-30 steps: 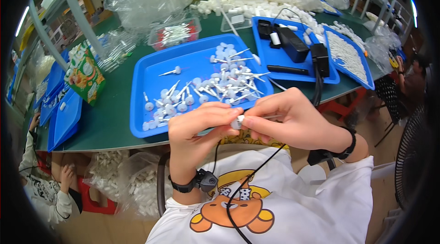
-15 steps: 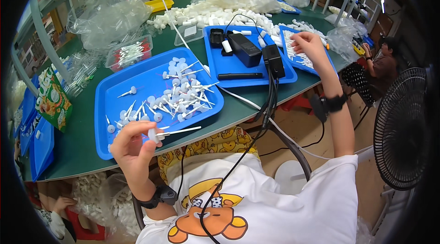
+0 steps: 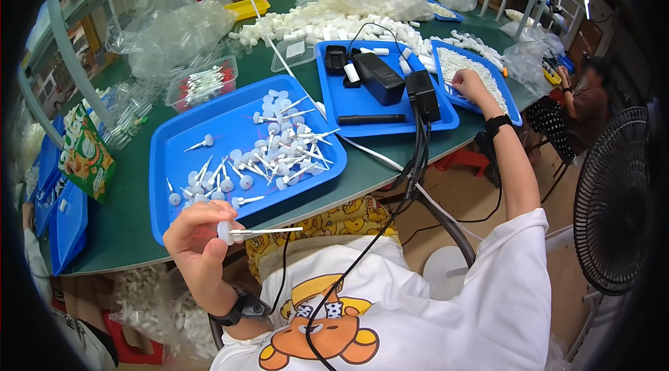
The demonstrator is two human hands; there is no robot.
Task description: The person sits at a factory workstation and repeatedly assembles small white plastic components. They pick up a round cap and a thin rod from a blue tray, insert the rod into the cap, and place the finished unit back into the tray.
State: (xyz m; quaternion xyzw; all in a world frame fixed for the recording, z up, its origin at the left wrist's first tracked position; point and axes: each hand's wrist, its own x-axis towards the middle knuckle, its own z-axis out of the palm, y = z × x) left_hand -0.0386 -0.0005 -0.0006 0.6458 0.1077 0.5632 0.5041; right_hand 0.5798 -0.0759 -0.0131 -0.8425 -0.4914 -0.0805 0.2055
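My left hand [image 3: 198, 238] pinches a white stick with a round translucent disc [image 3: 224, 232] at one end, above the table's front edge; the thin stick points right. My right hand [image 3: 474, 87] reaches into a blue tray [image 3: 514, 110] of small white pieces [image 3: 468, 64] on the right. Its fingertips are pressed together at the near left side of that tray, and what they hold is too small to make out. In the large blue tray [image 3: 162, 183] at the left lie several similar disc-ended sticks [image 3: 279, 144].
A middle blue tray [image 3: 446, 122] holds a black power adapter [image 3: 380, 78] and a black pen-like rod [image 3: 371, 119]. Behind are a heap of white tubes [image 3: 334, 26], clear bags [image 3: 167, 29] and a clear box [image 3: 202, 85]. Cables cross the table edge; a black fan [image 3: 613, 197] stands right.
My right hand has gone down from above the right tray to its white pieces, its fingers closing. My left hand has lowered slightly, still holding the disc-ended stick.
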